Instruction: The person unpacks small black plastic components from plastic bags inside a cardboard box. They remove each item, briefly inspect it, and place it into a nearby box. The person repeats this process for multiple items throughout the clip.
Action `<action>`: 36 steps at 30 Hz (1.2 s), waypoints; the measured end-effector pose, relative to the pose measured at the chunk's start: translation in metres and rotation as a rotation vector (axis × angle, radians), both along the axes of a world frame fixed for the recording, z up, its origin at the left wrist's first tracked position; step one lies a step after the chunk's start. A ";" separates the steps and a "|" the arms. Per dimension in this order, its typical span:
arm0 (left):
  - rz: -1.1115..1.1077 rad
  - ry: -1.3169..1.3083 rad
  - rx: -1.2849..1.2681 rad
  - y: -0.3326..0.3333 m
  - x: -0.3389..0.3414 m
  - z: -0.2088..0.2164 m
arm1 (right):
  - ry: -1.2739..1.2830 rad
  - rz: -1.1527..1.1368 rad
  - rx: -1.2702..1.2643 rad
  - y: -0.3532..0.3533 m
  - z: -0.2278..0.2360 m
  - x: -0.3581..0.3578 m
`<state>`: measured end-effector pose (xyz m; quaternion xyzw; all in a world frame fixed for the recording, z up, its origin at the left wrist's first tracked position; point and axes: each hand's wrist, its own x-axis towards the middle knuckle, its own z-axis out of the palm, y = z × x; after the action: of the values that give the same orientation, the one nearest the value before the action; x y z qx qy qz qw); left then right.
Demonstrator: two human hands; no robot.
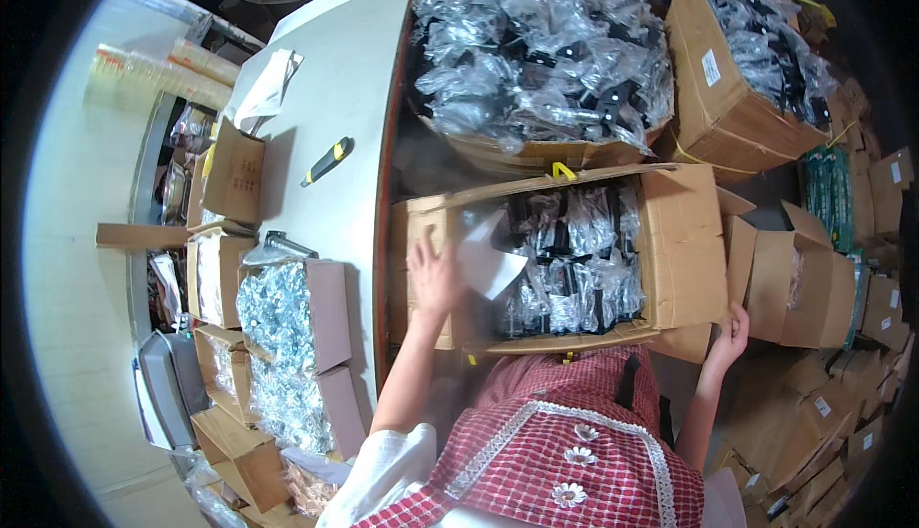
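Note:
In front of me an open cardboard carton holds several rows of black parts wrapped in clear plastic. My left hand lies on the carton's left flap, fingers stretched apart and holding nothing. Just right of it, a white paper sheet rests at the left side of the opening, partly over the wrapped parts. At the outer corner of the right flap, my right hand has its fingers closed on the edge. A yellow strap piece shows on the carton's far wall.
Beyond the carton stands a larger box heaped with plastic-wrapped black parts. Another full carton is at the far right. On the grey table lie a yellow-and-black utility knife and papers. Boxes of small bagged parts line the left.

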<state>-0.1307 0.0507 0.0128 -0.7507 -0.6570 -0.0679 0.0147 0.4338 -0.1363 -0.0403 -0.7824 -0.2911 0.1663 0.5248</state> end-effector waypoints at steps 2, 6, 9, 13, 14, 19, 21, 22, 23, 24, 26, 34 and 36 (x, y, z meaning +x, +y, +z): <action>-0.053 -0.090 0.077 0.004 0.008 -0.009 | -0.596 0.124 -0.082 0.026 0.030 -0.023; -0.140 -0.437 0.158 -0.005 0.015 -0.006 | -0.739 0.124 -0.215 0.053 0.084 -0.061; -0.137 -0.670 0.189 -0.023 0.017 0.007 | -0.960 0.182 -0.403 0.062 0.105 -0.109; -0.196 -0.881 0.176 -0.048 0.019 0.020 | -0.713 0.404 -0.345 0.086 0.116 -0.178; -0.216 -0.929 0.164 -0.053 0.020 0.023 | -0.631 0.610 -0.201 0.091 0.120 -0.194; -0.317 -1.169 0.093 -0.074 0.024 0.042 | -0.156 1.250 -0.050 0.116 0.136 -0.266; -0.325 -1.208 0.099 -0.081 0.024 0.048 | -0.057 1.279 -0.060 0.123 0.139 -0.276; -0.333 -1.227 0.121 -0.082 0.025 0.050 | -0.018 1.314 -0.092 0.126 0.139 -0.279; -0.329 -1.224 0.132 -0.083 0.025 0.051 | 0.038 1.347 -0.121 0.128 0.138 -0.282; -0.329 -1.214 0.146 -0.083 0.024 0.053 | -0.025 1.300 -0.047 0.127 0.135 -0.287; -0.281 -1.169 0.172 -0.084 0.023 0.056 | -0.097 1.184 -0.086 0.125 0.131 -0.294; -0.002 -1.487 -0.391 -0.089 0.057 0.074 | -0.333 1.230 -0.188 0.136 0.145 -0.323; 0.035 -1.611 -0.466 -0.091 0.067 0.070 | -0.326 1.423 -0.192 0.134 0.149 -0.324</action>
<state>-0.0640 -0.0405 0.0829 -0.4461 -0.4752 -0.4456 -0.6137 0.1096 -0.0019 0.1090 -0.4618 -0.7869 0.3727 0.1691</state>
